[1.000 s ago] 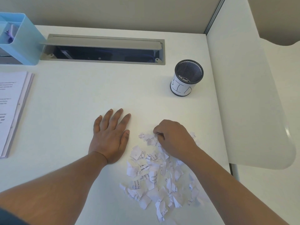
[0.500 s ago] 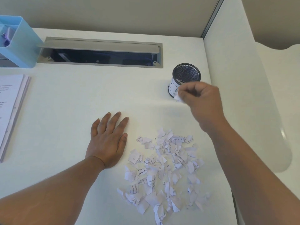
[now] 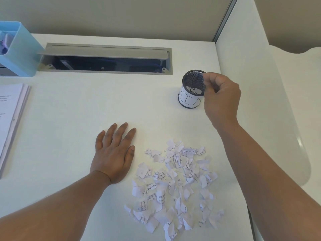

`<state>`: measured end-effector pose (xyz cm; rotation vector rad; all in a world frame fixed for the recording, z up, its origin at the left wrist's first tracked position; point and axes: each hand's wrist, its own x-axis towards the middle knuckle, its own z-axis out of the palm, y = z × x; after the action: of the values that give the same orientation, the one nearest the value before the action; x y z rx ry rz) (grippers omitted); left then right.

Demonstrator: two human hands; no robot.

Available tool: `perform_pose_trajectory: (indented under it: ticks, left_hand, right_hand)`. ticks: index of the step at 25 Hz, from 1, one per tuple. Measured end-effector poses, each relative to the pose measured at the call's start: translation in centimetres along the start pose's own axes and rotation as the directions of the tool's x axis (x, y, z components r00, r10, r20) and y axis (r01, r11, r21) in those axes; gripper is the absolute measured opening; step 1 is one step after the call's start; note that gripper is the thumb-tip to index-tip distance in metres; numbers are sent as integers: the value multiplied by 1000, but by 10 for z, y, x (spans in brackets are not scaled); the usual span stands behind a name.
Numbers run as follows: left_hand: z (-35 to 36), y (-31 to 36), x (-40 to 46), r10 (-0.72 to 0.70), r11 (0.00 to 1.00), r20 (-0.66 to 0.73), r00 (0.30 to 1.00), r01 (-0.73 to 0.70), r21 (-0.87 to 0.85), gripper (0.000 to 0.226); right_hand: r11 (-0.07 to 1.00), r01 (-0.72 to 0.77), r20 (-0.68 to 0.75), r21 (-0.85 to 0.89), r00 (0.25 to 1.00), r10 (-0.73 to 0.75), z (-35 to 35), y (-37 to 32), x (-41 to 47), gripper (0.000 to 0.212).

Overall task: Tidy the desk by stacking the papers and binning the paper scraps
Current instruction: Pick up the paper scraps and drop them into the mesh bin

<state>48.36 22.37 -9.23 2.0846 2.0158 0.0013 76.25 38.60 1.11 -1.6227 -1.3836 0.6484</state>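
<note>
A pile of torn printed paper scraps [image 3: 175,185] lies on the white desk [image 3: 86,105] in front of me. The bin is a small black mesh cup [image 3: 189,100] with a white label, standing upright at the back right with a few scraps inside. My right hand [image 3: 221,100] hovers at the cup's right rim, fingers curled, thumb and forefinger over the opening; no scrap shows between them. My left hand [image 3: 113,153] rests flat on the desk just left of the pile. A stack of printed papers [image 3: 10,119] lies at the left edge.
A blue desk organizer [image 3: 19,49] stands at the back left. An open grey cable hatch [image 3: 104,60] runs along the back of the desk. A white partition panel [image 3: 251,84] closes off the right side, close to the cup.
My right hand pinched a scrap from the pile, carried it up to the mesh cup and now holds no visible scrap. The left hand stayed flat.
</note>
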Motion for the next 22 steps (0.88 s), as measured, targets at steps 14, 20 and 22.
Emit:
perform_pose_trajectory:
  ticks: [14, 20, 22]
  left_hand:
    - [-1, 1, 0, -11, 1000, 7, 1000, 10, 14, 60]
    - [-2, 2, 0, -11, 1000, 7, 1000, 11, 5, 61]
    - [-2, 2, 0, -7, 1000, 3, 1000, 7, -3, 61]
  right_hand:
    - [906, 99, 671, -411, 706, 228, -33, 61, -95, 45]
    - [885, 203, 720, -419, 668, 188, -29, 45, -98, 23]
    - [917, 104, 667, -385, 718, 199, -33, 41, -92, 20]
